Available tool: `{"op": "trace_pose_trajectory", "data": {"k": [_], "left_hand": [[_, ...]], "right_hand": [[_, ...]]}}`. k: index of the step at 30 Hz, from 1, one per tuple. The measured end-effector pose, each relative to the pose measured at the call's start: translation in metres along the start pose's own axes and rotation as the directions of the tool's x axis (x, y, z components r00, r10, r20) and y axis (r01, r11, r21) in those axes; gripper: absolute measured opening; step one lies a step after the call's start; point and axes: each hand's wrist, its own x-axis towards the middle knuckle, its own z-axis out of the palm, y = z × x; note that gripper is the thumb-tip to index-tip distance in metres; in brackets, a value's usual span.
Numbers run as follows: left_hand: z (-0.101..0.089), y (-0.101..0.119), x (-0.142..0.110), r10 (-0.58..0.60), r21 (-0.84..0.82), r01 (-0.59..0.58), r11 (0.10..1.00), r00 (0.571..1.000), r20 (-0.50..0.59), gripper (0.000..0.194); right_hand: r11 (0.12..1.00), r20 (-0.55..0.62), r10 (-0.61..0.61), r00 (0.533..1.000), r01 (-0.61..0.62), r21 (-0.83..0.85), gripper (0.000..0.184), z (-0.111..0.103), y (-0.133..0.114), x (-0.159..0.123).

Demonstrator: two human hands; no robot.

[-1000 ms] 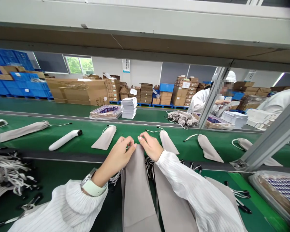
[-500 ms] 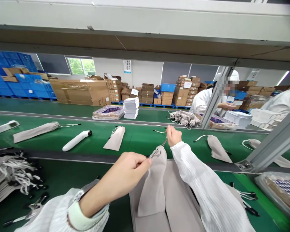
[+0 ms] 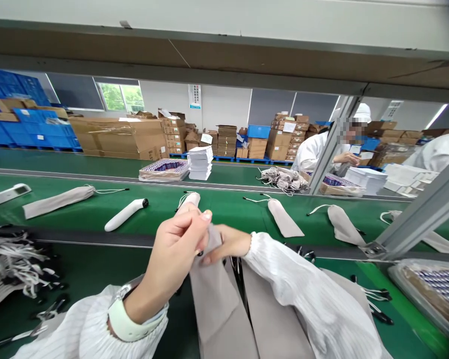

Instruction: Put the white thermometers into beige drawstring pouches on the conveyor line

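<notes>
My left hand point(image 3: 181, 244) is closed, its thumb and fingers pinching the upper end of a beige drawstring pouch point(image 3: 214, 289). My right hand point(image 3: 232, 242) wraps its fingers around the same end from the other side, close to the left. The pouch hangs down over a stack of similar beige pouches point(image 3: 273, 309) in front of me. Its mouth and cords are mostly hidden by my fingers. Just beyond my left hand, another pouch point(image 3: 192, 198) on the green belt is partly covered.
The green belt point(image 3: 232, 204) carries a white wand-shaped device point(image 3: 124, 215) and several pouches, one point(image 3: 284, 218) beyond my right hand. Corded pouches point(image 3: 18, 269) are piled at left. A metal post point(image 3: 415, 214) slants at right. A co-worker point(image 3: 316, 149) stands across.
Both hands have drawn together onto the pouch's upper end; earlier they held its cords apart. The right hand came down and left, uncovering a pouch on the belt. Belt items shifted slightly right.
</notes>
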Motion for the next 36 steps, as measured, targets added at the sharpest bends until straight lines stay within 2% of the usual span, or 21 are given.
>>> {"op": "trace_pose_trajectory", "data": {"k": [1, 2, 3, 4, 5, 6, 7, 8, 9, 11, 13, 14, 16, 18, 20, 24, 27, 29, 31, 34, 36], "left_hand": [[0.001, 0.0, 0.001, 0.006, 0.035, -0.007, 0.999, 1.0, 0.027, 0.038], [0.001, -0.001, 0.002, -0.001, 0.072, -0.002, 0.997, 0.999, 0.047, 0.036], [0.002, -0.002, 0.004, -0.025, 0.111, 0.018, 0.994, 0.998, 0.06, 0.034], [0.002, -0.004, 0.007, -0.06, 0.143, 0.049, 0.988, 0.996, 0.069, 0.031], [0.003, -0.006, 0.009, -0.101, 0.166, 0.087, 0.982, 0.992, 0.077, 0.029], [0.003, -0.008, 0.012, -0.141, 0.18, 0.124, 0.976, 0.986, 0.085, 0.027], [0.004, -0.01, 0.015, -0.174, 0.186, 0.154, 0.97, 0.98, 0.098, 0.026], [0.005, -0.013, 0.017, -0.199, 0.191, 0.174, 0.966, 0.973, 0.121, 0.025], [0.006, -0.016, 0.019, -0.213, 0.205, 0.18, 0.962, 0.965, 0.153, 0.026], [0.008, -0.024, 0.019, -0.21, 0.277, 0.142, 0.95, 0.949, 0.234, 0.029], [0.009, -0.035, 0.017, -0.179, 0.404, 0.027, 0.914, 0.922, 0.343, 0.029], [0.009, -0.042, 0.016, -0.172, 0.479, -0.044, 0.877, 0.901, 0.398, 0.027], [0.01, -0.056, 0.012, -0.202, 0.612, -0.175, 0.772, 0.845, 0.496, 0.02], [0.009, -0.067, 0.01, -0.274, 0.711, -0.269, 0.65, 0.79, 0.549, 0.019], [0.009, -0.073, 0.009, -0.327, 0.766, -0.314, 0.561, 0.766, 0.553, 0.018], [0.012, -0.072, 0.009, -0.314, 0.806, -0.342, 0.483, 0.792, 0.524, 0.019], [0.015, -0.07, 0.008, -0.272, 0.818, -0.382, 0.429, 0.809, 0.521, 0.021], [0.017, -0.069, 0.006, -0.255, 0.819, -0.408, 0.403, 0.81, 0.529, 0.022], [0.018, -0.07, 0.006, -0.25, 0.819, -0.421, 0.39, 0.807, 0.534, 0.023], [0.019, -0.071, 0.006, -0.276, 0.807, -0.407, 0.428, 0.791, 0.546, 0.018], [0.019, -0.072, 0.007, -0.312, 0.795, -0.377, 0.475, 0.773, 0.553, 0.029]], "right_hand": [[0.999, -0.147, -0.035, 0.988, 0.031, -0.028, 0.032, -0.008, 0.0, 0.0], [0.994, -0.32, -0.091, 0.943, 0.07, -0.079, 0.032, -0.018, 0.0, -0.002], [0.982, -0.489, -0.17, 0.856, 0.105, -0.157, 0.034, -0.031, -0.001, -0.004], [0.959, -0.621, -0.259, 0.74, 0.12, -0.257, 0.037, -0.044, -0.002, -0.008], [0.926, -0.704, -0.345, 0.621, 0.103, -0.362, 0.04, -0.056, -0.002, -0.011], [0.89, -0.745, -0.412, 0.524, 0.055, -0.453, 0.042, -0.068, -0.002, -0.016], [0.855, -0.762, -0.453, 0.462, -0.016, -0.518, 0.042, -0.079, -0.002, -0.02], [0.826, -0.771, -0.467, 0.433, -0.1, -0.556, 0.041, -0.088, 0.0, -0.024], [0.798, -0.779, -0.459, 0.427, -0.187, -0.572, 0.041, -0.095, 0.004, -0.028], [0.736, -0.791, -0.396, 0.467, -0.353, -0.577, 0.043, -0.107, 0.013, -0.034], [0.652, -0.811, -0.281, 0.513, -0.518, -0.554, 0.048, -0.115, 0.024, -0.038], [0.597, -0.834, -0.216, 0.508, -0.607, -0.525, 0.05, -0.119, 0.03, -0.039], [0.483, -0.888, -0.109, 0.446, -0.757, -0.44, 0.051, -0.126, 0.041, -0.043], [0.391, -0.924, -0.037, 0.381, -0.845, -0.364, 0.048, -0.131, 0.05, -0.048], [0.338, -0.932, 0.015, 0.362, -0.879, -0.335, 0.043, -0.133, 0.056, -0.052], [0.217, -0.923, 0.008, 0.384, -0.902, -0.373, 0.037, -0.126, 0.055, -0.055], [0.152, -0.885, -0.05, 0.462, -0.872, -0.464, 0.042, -0.114, 0.042, -0.048], [0.146, -0.834, -0.045, 0.55, -0.822, -0.55, 0.044, -0.103, 0.03, -0.042], [0.184, -0.74, -0.009, 0.673, -0.726, -0.662, 0.043, -0.089, 0.018, -0.035], [0.37, -0.478, 0.112, 0.871, -0.483, -0.794, 0.035, -0.062, 0.004, -0.025], [0.476, -0.291, 0.209, 0.934, -0.357, -0.804, 0.029, -0.043, 0.003, -0.02]]}}
